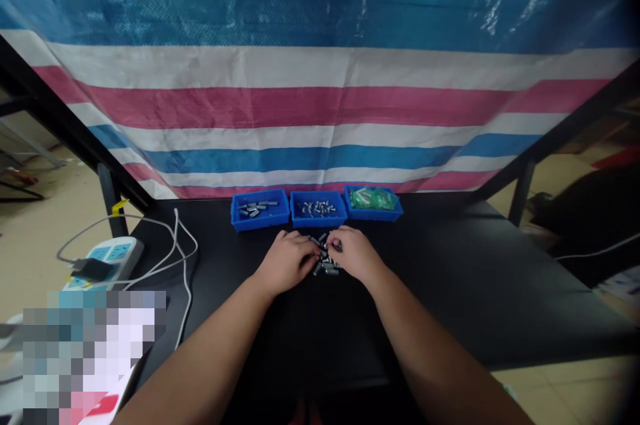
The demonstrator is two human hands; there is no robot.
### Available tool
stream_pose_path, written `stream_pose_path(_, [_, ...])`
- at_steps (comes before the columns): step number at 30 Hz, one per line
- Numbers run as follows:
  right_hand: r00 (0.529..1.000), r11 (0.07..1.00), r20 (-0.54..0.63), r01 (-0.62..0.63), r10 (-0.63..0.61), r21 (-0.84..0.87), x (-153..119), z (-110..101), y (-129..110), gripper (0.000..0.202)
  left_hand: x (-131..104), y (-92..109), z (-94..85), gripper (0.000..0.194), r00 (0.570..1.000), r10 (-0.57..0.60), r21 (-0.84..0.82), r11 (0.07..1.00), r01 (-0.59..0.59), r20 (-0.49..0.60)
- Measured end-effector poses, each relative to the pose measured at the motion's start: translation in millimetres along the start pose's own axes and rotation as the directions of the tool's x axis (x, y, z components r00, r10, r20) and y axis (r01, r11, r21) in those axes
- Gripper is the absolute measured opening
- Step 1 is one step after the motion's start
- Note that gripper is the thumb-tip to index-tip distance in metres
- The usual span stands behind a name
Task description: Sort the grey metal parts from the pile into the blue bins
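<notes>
A loose pile of small metal cylinders [330, 271] lies on the black table, between my two hands. My left hand [289, 259] rests at the pile's left side, with thumb and fingertips drawn together. What is between those fingertips is too small to tell. On the other side, my right hand [354, 253] is closed over the pile's right edge, its fingers curled. A dark spot shows at its fingertips, but I cannot make out what it is. Just behind the hands, a blue bin [260, 223] holds several metal cylinders, and a middle blue bin [320, 219] holds small silver screw-like parts.
At the right of the row, a third blue bin [375, 214] contains a green plastic bag [381, 199]. A power strip [119, 253] and white cables [186, 278] lie at the left. A striped plastic sheet [320, 105] hangs behind the black table [450, 278].
</notes>
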State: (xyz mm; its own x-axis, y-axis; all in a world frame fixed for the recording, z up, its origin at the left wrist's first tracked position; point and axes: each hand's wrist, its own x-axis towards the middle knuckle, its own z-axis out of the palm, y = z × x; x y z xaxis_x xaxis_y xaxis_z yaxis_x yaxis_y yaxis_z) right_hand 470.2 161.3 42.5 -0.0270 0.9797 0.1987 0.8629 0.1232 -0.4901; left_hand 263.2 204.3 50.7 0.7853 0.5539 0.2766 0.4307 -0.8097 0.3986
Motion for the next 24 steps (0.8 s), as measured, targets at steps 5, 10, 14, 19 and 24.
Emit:
stream_pose_path(5, [0.998, 0.997, -0.005, 0.065, -0.065, 0.038, -2.9, -1.4, -4.3, 0.018, -0.7, -1.4, -2.2, 0.009, 0.997, -0.048, -0.105, 0.994, 0.040, -0.068])
stream_pose_path(10, [0.981, 0.982, 0.050, 0.183, -0.185, 0.038, -0.2, -2.2, -7.8, 0.015, -0.8, -8.4, 0.3, 0.009, 0.985, -0.100, -0.212, 0.975, 0.070, -0.138])
stream_pose_path(14, [0.977, 0.978, 0.057, 0.203, -0.205, 0.043, 2.7, 0.2, -8.9, 0.011, -1.1, -12.4, 1.0, 0.012, 0.967, -0.161, -0.300, 0.949, 0.098, -0.195])
stream_pose_path(19, [0.985, 0.984, 0.028, 0.168, -0.170, 0.065, 0.2, 0.6, -9.3, 0.012, -3.1, -14.4, 0.4, 0.012, 0.947, -0.232, -0.346, 0.927, 0.146, -0.222])
stream_pose_path(24, [0.986, 0.968, 0.074, 0.134, -0.153, 0.210, -3.5, -9.0, -7.5, 0.009, -5.5, -17.3, -0.7, 0.012, 0.941, -0.276, -0.414, 0.893, 0.176, -0.197])
